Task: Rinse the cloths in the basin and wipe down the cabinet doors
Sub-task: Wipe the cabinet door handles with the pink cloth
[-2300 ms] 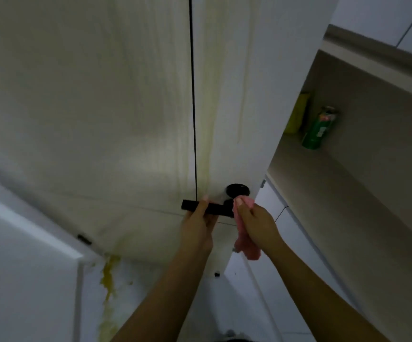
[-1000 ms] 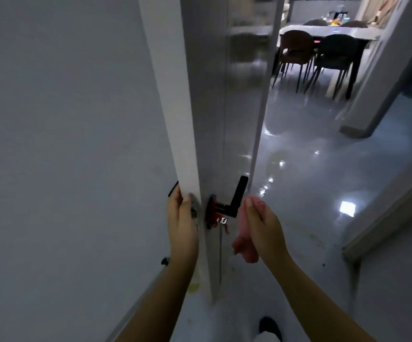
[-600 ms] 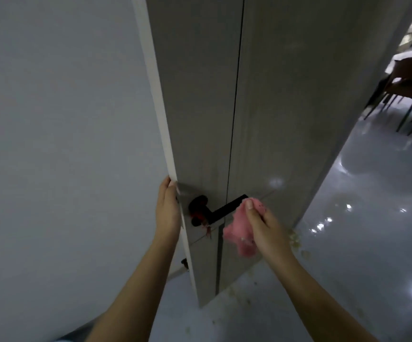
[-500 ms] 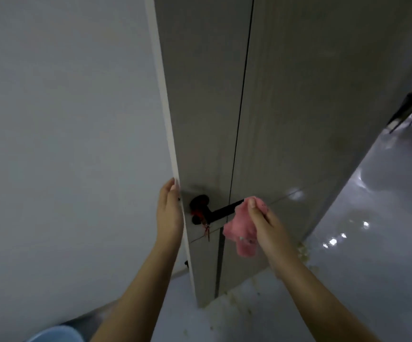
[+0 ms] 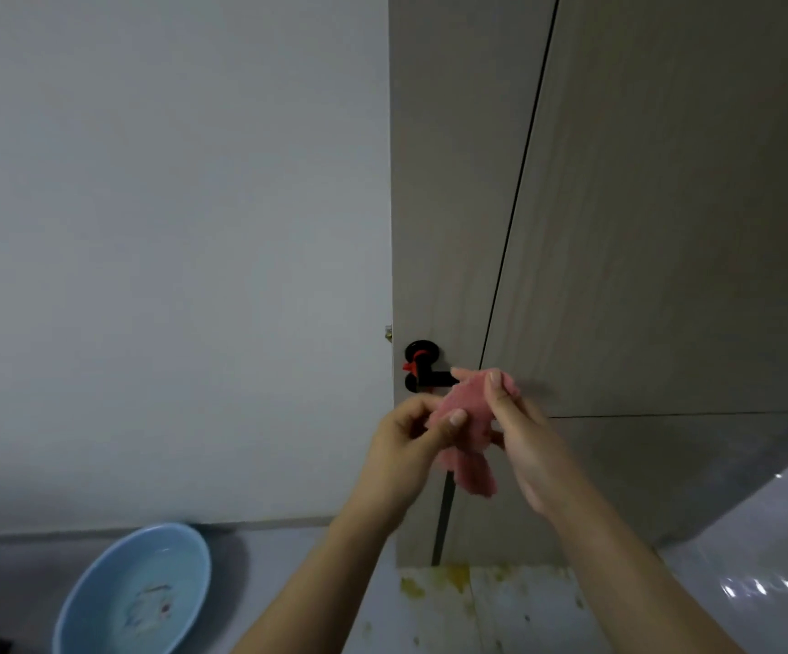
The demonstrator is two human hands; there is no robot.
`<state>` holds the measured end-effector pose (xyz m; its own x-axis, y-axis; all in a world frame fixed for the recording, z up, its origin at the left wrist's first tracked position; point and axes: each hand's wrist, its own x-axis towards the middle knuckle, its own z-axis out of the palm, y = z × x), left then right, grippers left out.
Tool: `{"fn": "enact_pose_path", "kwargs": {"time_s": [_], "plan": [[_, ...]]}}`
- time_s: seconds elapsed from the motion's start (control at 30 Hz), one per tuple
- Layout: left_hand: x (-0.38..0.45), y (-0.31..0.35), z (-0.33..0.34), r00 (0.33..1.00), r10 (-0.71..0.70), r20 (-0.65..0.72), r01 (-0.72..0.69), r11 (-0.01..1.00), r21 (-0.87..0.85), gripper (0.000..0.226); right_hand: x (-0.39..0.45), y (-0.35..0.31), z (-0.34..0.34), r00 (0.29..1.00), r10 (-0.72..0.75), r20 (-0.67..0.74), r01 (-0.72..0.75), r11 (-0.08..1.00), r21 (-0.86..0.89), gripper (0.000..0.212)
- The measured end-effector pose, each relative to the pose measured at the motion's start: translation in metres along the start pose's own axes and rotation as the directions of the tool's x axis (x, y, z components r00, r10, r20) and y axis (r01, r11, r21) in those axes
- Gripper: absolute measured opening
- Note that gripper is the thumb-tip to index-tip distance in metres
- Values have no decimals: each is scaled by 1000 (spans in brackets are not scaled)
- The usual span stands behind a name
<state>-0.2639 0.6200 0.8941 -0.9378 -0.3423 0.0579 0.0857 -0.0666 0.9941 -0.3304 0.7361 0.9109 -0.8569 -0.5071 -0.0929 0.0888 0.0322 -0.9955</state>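
A small pink cloth (image 5: 470,427) hangs between both my hands, just below and right of the door's black lever handle (image 5: 425,370). My left hand (image 5: 411,441) pinches the cloth's left side with thumb and fingers. My right hand (image 5: 519,431) grips its right side, fingers curled over the top. The grey wood-grain door (image 5: 642,228) stands behind the hands, with a thin dark vertical groove running down it. A light blue basin (image 5: 94,582) holding water sits on the floor at the lower left.
A plain white wall (image 5: 170,228) fills the left half. Yellow stains (image 5: 453,578) mark the floor at the door's foot. Glossy pale floor (image 5: 760,559) shows at the lower right. A red tag hangs at the handle's base.
My left hand has let go of the door's edge and taken hold of the pink cloth together with my right. The view swung left and down, bringing the blue basin into sight.
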Motion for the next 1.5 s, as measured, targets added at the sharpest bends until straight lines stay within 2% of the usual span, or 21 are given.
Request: {"fn": "enact_pose_path", "kwargs": {"time_s": [0.13, 0.23, 0.37, 0.5, 0.63, 0.73, 0.83, 0.93, 1.03, 1.17, 1.27, 1.37, 1.5], "plan": [[1, 7, -1, 996, -76, 48, 78, 996, -48, 12, -2, -5, -8, 999, -41, -19, 40, 996, -74, 41], [4, 14, -4, 993, -99, 70, 104, 992, -76, 8, 1, -8, -22, 996, -84, 6, 84, 994, -71, 40], [7, 24, -10, 991, -98, 90, 92, 993, 73, 9, 3, -10, -36, 989, -89, 118, 95, 994, -47, 39], [9, 37, -15, 996, -35, 85, 15, 974, 226, 9, 3, -17, -46, 969, -103, 227, 116, 992, -45, 38], [10, 43, -18, 996, 39, 75, -62, 940, 335, 7, 4, -35, -57, 943, -71, 326, 165, 948, -272, 28], [9, 45, -21, 992, 51, 117, -91, 923, 373, 5, 9, -46, -65, 943, -103, 317, 216, 913, -346, 26], [8, 46, -18, 986, 52, 157, -103, 934, 341, 8, 14, -52, -66, 929, -185, 320, 316, 849, -424, 28], [7, 49, -13, 982, -4, 189, -44, 967, 253, 9, 18, -57, -63, 902, -269, 338, 391, 841, -375, 27], [5, 51, -9, 955, -86, 283, 83, 996, 24, 17, 16, -63, -59, 892, -280, 355, 381, 888, -257, 26], [7, 47, -3, 941, -132, 313, 186, 971, -151, 16, 13, -64, -58, 890, -256, 378, 330, 933, -143, 18], [9, 43, 2, 947, -136, 291, 206, 952, -227, 13, 12, -63, -61, 896, -238, 374, 270, 962, -35, 18], [10, 43, 6, 973, -94, 210, 150, 952, -267, 12, 11, -62, -63, 908, -236, 347, 238, 971, 37, 24], [11, 46, 11, 998, -16, 59, 31, 964, -264, 19, 9, -61, -66, 921, -265, 284, 287, 957, -39, 25]]}}
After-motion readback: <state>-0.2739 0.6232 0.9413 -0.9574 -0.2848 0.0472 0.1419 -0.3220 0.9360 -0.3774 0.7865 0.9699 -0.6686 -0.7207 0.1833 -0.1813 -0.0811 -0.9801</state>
